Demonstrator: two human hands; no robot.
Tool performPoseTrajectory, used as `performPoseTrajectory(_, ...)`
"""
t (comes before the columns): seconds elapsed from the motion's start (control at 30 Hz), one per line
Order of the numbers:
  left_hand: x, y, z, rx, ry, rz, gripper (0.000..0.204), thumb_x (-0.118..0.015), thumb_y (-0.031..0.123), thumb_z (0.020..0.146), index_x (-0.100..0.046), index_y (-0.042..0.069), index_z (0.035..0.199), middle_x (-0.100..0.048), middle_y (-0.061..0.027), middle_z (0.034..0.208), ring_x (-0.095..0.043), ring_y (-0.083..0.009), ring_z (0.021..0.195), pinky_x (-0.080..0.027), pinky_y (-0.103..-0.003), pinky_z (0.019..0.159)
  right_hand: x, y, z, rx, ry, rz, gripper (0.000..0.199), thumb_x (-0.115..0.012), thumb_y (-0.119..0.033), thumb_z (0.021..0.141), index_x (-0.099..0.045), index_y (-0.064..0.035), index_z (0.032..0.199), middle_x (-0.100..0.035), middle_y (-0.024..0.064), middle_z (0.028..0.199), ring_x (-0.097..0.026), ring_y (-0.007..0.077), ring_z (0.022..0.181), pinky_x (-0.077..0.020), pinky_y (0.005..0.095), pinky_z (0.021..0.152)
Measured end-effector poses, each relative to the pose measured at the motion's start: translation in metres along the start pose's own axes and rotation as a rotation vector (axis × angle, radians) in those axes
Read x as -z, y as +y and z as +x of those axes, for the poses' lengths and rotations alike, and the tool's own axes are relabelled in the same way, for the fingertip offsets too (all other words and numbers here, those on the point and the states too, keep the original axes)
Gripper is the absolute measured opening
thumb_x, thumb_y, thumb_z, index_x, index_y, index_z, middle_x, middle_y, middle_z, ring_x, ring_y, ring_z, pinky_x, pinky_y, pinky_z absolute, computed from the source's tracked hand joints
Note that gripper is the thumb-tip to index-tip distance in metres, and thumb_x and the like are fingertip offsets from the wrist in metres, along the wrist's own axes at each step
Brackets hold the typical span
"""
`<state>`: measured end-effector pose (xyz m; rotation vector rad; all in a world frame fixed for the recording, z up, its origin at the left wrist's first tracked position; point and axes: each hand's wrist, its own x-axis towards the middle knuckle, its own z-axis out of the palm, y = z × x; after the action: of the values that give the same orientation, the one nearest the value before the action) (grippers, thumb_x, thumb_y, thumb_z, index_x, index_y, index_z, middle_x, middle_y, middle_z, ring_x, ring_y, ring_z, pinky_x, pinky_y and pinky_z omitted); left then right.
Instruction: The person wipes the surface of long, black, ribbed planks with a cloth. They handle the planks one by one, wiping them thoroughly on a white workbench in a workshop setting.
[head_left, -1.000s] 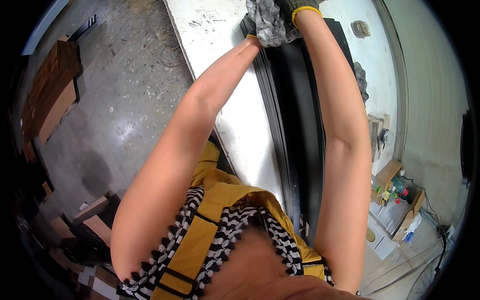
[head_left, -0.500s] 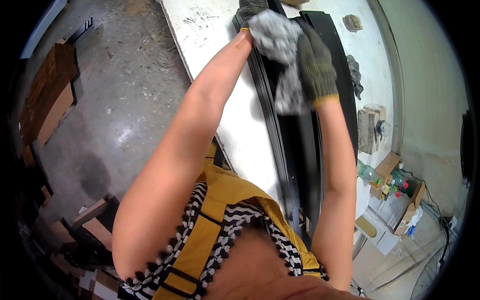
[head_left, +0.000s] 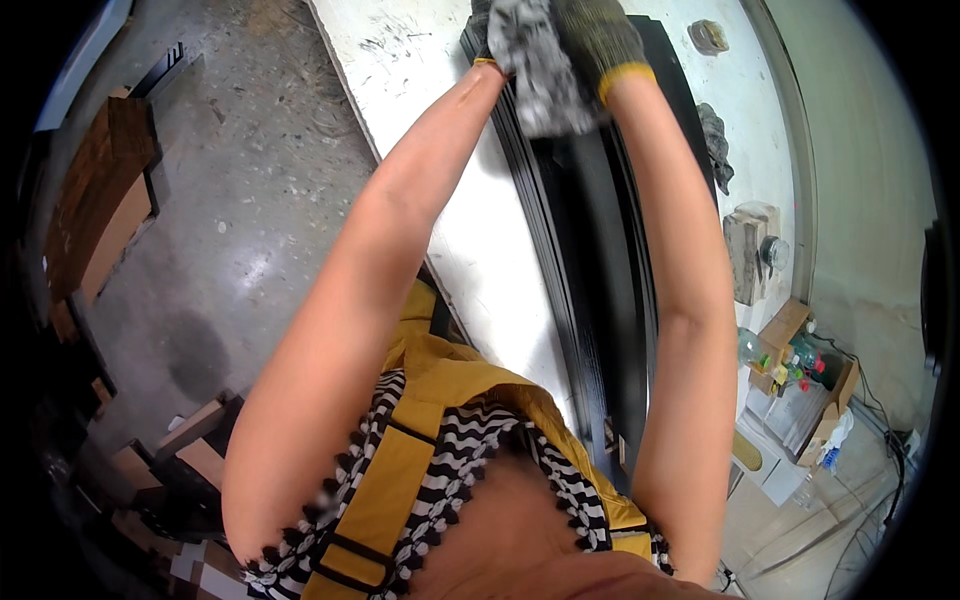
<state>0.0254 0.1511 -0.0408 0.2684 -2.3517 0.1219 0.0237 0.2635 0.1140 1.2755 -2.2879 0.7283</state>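
Pressing a grey rag (head_left: 545, 75) onto the long black panel (head_left: 610, 270) at top centre of the frame: gloved right hand (head_left: 600, 40) curled over the rag's right side, left hand (head_left: 482, 30) mostly hidden behind it, grip unclear.

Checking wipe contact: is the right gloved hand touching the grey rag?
Touching. The head view shows the right gloved hand pressed on the grey rag, which lies on the black panel.

A crumpled grey rag (head_left: 540, 70) lies pressed on long black panels (head_left: 600, 260) stacked lengthwise on the white bench.
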Motion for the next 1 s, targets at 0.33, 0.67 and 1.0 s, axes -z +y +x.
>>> performPoseTrajectory(0.33,0.000,0.024,0.011,-0.029,0.020,-0.074,0.050,-0.048,0.023,0.088,-0.044,-0.001,0.132,-0.048,-0.0230,0.132,-0.048,-0.0392,0.121,-0.038,-0.048,0.101,-0.034,0.076,0.018,0.241,-0.172,-0.430,0.031,-0.042,-0.017,0.098,-0.065,0.0008,0.107,-0.067,0.0278,0.104,-0.064,0.0419,0.102,-0.0511,0.0465,0.090)
performPoseTrajectory(0.67,0.013,0.013,0.001,-0.112,-0.035,0.003,0.048,-0.053,0.031,0.085,-0.050,0.001,0.121,-0.053,-0.0208,0.122,-0.053,-0.0375,0.112,-0.041,-0.047,0.093,0.061,0.002,-0.085,-0.108,-0.262,0.032,0.042,-0.041,-0.033,0.104,-0.057,-0.0083,0.134,-0.060,0.0178,0.132,-0.058,0.0378,0.120,-0.0449,0.0438,0.104)
performPoseTrajectory(1.0,0.010,0.026,0.000,-0.004,0.017,-0.080,0.047,-0.058,0.039,0.081,-0.056,0.003,0.111,-0.058,-0.0186,0.112,-0.057,-0.0358,0.103,-0.043,-0.046,0.085,-0.031,0.032,0.055,0.134,-0.547,-0.423,0.034,-0.048,-0.021,0.093,-0.070,0.0007,0.108,-0.068,0.0261,0.109,-0.068,0.0381,0.100,-0.0535,0.0441,0.086)
